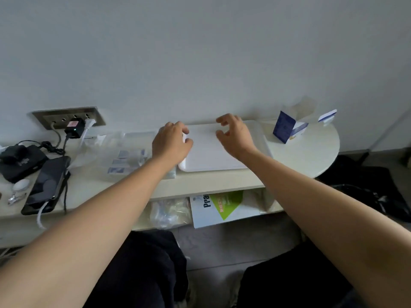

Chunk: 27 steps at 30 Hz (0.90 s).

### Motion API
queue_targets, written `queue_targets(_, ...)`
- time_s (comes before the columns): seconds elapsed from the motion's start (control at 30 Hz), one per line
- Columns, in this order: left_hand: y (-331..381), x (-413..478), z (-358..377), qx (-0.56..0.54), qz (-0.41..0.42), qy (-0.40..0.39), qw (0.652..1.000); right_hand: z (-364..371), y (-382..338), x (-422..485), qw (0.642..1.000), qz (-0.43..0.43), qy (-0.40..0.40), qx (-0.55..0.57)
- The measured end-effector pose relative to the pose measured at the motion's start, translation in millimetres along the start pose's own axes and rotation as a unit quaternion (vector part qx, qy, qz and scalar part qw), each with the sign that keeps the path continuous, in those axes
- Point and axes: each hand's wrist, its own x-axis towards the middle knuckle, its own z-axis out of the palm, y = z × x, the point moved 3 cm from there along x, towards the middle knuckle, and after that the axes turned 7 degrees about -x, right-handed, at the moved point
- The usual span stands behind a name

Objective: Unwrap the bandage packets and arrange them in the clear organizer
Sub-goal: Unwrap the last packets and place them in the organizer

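A flat white tray (211, 150) lies on the shelf against the wall. My left hand (171, 143) sits on its left rim, with fingers and thumb curled round the edge. My right hand (233, 134) hovers over the tray's right half, fingers loosely curled and holding nothing. Left of the tray stands the clear organizer (133, 138), with several blue-and-white bandage packets (124, 160) showing through its plastic. A dark blue bandage box (283, 127) stands open to the right of the tray, and a small blue-and-white packet (327, 115) lies beyond it.
A wall socket strip (69, 117) with plugs, black chargers (20, 161), a dark phone (47, 185) and white earbud case (21, 184) crowd the shelf's left end. Under the shelf lie a plastic bag (169, 213) and a white-green booklet (222, 207). A black bag (367, 190) sits right.
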Motion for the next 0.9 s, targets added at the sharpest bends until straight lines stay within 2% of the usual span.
queue_targets(0.1,40,11,51,-0.063,0.016,-0.117,0.991,-48,57,6,0.992,0.093,0.083,-0.034)
queue_targets(0.2,66,12,100,-0.079,-0.005,-0.249,0.965,-81,100,8,0.975,0.16,0.155,-0.019)
queue_targets(0.27,74,16,127,-0.071,-0.015,-0.295,0.953,-88,121,12,0.969,0.197,0.15,0.004)
queue_targets(0.33,77,20,149,-0.067,-0.03,-0.322,0.944,-87,141,18,0.968,0.23,0.103,0.013)
queue_targets(0.5,72,32,167,-0.046,-0.058,-0.311,0.948,-74,163,28,0.978,0.21,0.01,0.0)
queue_targets(0.67,74,40,164,-0.103,-0.071,-0.288,0.949,-76,159,25,0.988,0.141,0.062,-0.023)
queue_targets(0.8,80,46,160,-0.181,-0.071,-0.219,0.956,-84,145,10,0.99,0.035,0.136,-0.014)
queue_targets(0.9,88,49,153,-0.239,-0.047,-0.183,0.952,-91,141,0,0.986,0.001,0.168,0.002)
